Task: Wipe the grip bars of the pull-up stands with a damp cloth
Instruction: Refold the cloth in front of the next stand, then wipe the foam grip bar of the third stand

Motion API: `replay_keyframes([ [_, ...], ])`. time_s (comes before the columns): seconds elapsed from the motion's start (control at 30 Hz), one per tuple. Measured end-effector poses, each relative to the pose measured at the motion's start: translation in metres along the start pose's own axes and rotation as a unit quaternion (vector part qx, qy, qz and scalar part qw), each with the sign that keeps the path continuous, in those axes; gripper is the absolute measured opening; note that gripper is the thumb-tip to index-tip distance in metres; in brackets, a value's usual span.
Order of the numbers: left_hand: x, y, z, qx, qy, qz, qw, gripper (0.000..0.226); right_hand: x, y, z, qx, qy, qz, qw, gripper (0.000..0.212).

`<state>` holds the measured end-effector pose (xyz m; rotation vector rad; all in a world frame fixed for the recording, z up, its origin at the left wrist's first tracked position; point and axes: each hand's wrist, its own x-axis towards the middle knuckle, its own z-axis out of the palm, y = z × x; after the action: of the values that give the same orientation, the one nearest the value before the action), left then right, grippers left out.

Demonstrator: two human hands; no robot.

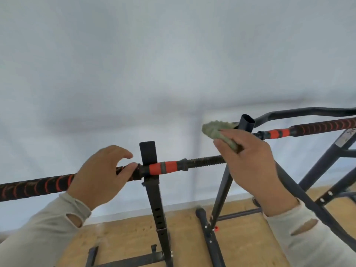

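Head view, looking forward and down at two hands before a pale wall [173, 64].

Near bar [34, 185]: black grip with orange chevron marks, running from the left edge up to the right; orange bands [163, 167] past the upright, then a dark ribbed section [204, 160] reaching toward the right hand.

Upright [152, 182]: black square post with holes down its face, topped by a flat black plate [147, 151]; the near bar crosses it just below the plate.

Left hand [102, 176]: wrapped loosely over the near bar just left of the upright, thumb touching the bar, index finger lifted clear. Grasping the bar, not clenched.

Right hand [248, 168]: raised above the ribbed section, closed on the cloth.

Cloth [217, 130]: grey-green, nubbly, bunched; sticks out above and left of the right fingers, held clear above the near bar, beside an open black tube end [247, 122].

Far bar [317, 127]: second black-and-orange grip, running right from the tube end to the frame edge; a bare black curved bar [308, 110] lies above it.

Frame legs [219, 199]: black slanted tubes under the right hand, with bolts.

Floor [125, 234]: light wood-chip board, bearing the stand feet.

Sleeves [38, 228]: pale, with slits near both wrists.
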<state>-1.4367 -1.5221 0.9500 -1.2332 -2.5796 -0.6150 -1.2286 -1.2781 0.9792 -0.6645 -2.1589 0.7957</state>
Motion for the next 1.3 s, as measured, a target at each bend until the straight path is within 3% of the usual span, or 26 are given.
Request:
replay_keyframes([
  [0.07, 0.008, -0.013, 0.014, 0.043, -0.002, 0.041, 0.998, 0.044, 0.008, 0.016, 0.019, -0.176, -0.067, -0.102, 0.977, 0.023],
  [0.13, 0.015, -0.023, 0.025, 0.076, -0.016, 0.076, 0.994, 0.058, 0.001, 0.031, 0.040, -0.267, -0.164, -0.152, 0.937, 0.024],
  [0.27, 0.021, -0.031, 0.036, 0.078, -0.010, 0.105, 0.991, 0.056, 0.000, 0.042, 0.036, -0.208, -0.242, -0.157, 0.935, 0.047],
  [0.33, 0.021, -0.032, 0.039, 0.067, 0.001, 0.118, 0.991, 0.055, 0.010, 0.040, 0.027, -0.156, -0.271, -0.125, 0.942, 0.041],
  [0.37, 0.020, -0.032, 0.040, 0.065, 0.003, 0.121, 0.990, 0.057, 0.016, 0.041, 0.026, -0.158, -0.278, -0.119, 0.940, 0.036],
  [0.47, 0.020, -0.034, 0.040, 0.066, 0.001, 0.122, 0.990, 0.057, 0.030, 0.044, 0.035, -0.257, -0.317, -0.156, 0.900, 0.053],
  [0.53, 0.021, -0.036, 0.041, 0.076, 0.001, 0.123, 0.990, 0.055, 0.037, 0.049, 0.041, -0.269, -0.336, -0.176, 0.885, 0.040],
  [0.6, 0.021, -0.037, 0.042, 0.078, 0.000, 0.127, 0.989, 0.052, 0.039, 0.052, 0.041, -0.238, -0.329, -0.182, 0.896, 0.023],
  [0.7, 0.021, -0.039, 0.043, 0.079, -0.008, 0.132, 0.988, 0.049, 0.031, 0.047, 0.056, -0.232, -0.278, -0.195, 0.912, 0.038],
  [0.8, 0.021, -0.041, 0.044, 0.089, -0.013, 0.137, 0.986, 0.045, 0.019, 0.032, 0.083, -0.225, -0.241, -0.192, 0.924, 0.039],
  [0.87, 0.021, -0.041, 0.045, 0.089, -0.012, 0.139, 0.986, 0.044, 0.022, 0.031, 0.079, -0.206, -0.255, -0.177, 0.928, 0.033],
  [0.97, 0.022, -0.040, 0.045, 0.091, -0.008, 0.143, 0.986, 0.044, 0.040, 0.045, 0.046, -0.267, -0.304, -0.169, 0.899, 0.038],
  [1.03, 0.022, -0.041, 0.046, 0.093, -0.005, 0.142, 0.985, 0.044, 0.052, 0.053, 0.025, -0.314, -0.287, -0.156, 0.891, 0.038],
  [1.1, 0.022, -0.041, 0.046, 0.092, -0.002, 0.142, 0.986, 0.045, 0.052, 0.052, 0.023, -0.341, -0.249, -0.199, 0.885, 0.034],
  [1.3, 0.021, -0.042, 0.045, 0.076, -0.009, 0.135, 0.988, 0.045, 0.023, 0.023, 0.078, -0.243, -0.259, -0.184, 0.917, 0.031],
])
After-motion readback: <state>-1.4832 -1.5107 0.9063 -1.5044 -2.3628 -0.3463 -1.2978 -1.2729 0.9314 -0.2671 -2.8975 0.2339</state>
